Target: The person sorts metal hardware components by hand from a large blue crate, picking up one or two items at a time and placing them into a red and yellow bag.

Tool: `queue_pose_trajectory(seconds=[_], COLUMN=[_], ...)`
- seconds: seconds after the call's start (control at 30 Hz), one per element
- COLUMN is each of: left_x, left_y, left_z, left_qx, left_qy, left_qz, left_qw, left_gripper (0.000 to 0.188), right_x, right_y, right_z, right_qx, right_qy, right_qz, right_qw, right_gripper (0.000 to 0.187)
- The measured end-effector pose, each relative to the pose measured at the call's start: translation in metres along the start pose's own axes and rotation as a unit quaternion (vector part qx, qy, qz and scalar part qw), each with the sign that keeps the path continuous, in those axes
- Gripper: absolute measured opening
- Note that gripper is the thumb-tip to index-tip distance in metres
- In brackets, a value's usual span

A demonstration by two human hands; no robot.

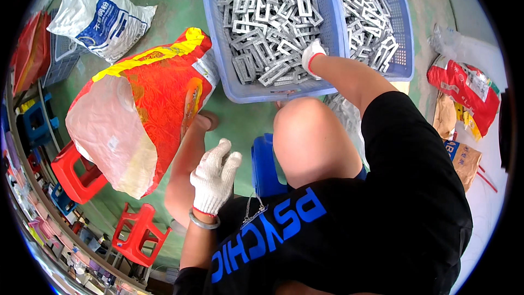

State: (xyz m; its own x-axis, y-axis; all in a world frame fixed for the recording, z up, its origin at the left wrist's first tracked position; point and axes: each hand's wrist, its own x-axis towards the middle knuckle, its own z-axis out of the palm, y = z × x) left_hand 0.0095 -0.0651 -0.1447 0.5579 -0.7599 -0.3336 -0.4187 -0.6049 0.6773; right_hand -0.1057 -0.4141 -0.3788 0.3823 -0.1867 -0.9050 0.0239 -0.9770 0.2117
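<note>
My right hand (313, 58), in a white knit glove, reaches down into the blue plastic crate (222, 71) near its right wall. It touches the heap of silver rectangular metal frames (267, 27); its fingers are hidden, so what they hold, if anything, cannot be made out. Above my lap, my left hand (214, 177), gloved the same way, is raised with bent fingers apart and nothing between them. Closest to it are my leg and a blue stool (265, 166). A second blue crate (401, 22) with more such frames stands against the first one's right side.
A large red-and-yellow woven sack (158, 114) stands at my left, beside red stools (139, 235). Farther off lies a white sack (103, 19). Along the right wall are a red bag (466, 87) and a brown paper bag (466, 166). Crowded shelving (60, 229) curves along the left edge.
</note>
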Motion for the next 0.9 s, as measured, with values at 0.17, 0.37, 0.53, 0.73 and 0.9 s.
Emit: queue_pose_trajectory(seconds=[0.17, 0.37, 0.53, 0.73, 0.9], left_x=[0.000, -0.004, -0.004, -0.001, -0.003], left_y=[-0.001, -0.008, -0.007, -0.008, -0.011], left_z=[-0.001, -0.001, -0.004, 0.000, 0.000], left_qx=[0.002, 0.012, 0.000, -0.007, -0.019], left_qy=[-0.004, -0.001, -0.017, -0.023, -0.020], left_qz=[0.004, 0.004, -0.017, -0.026, -0.024], left_qw=[1.000, 1.000, 1.000, 0.999, 0.999], left_gripper=[0.032, 0.031, 0.031, 0.030, 0.030], right_x=[0.011, 0.008, 0.015, 0.007, 0.028], right_y=[-0.015, -0.015, -0.020, -0.013, -0.016], right_z=[0.007, 0.005, 0.028, 0.010, 0.023], right_qx=[0.027, -0.026, -0.215, -0.093, -0.019], right_qy=[0.037, 0.042, 0.081, 0.031, 0.063], right_qz=[0.075, 0.017, 0.014, -0.001, -0.007], right_qw=[0.996, 0.999, 0.973, 0.995, 0.998], right_gripper=[0.032, 0.028, 0.033, 0.034, 0.023])
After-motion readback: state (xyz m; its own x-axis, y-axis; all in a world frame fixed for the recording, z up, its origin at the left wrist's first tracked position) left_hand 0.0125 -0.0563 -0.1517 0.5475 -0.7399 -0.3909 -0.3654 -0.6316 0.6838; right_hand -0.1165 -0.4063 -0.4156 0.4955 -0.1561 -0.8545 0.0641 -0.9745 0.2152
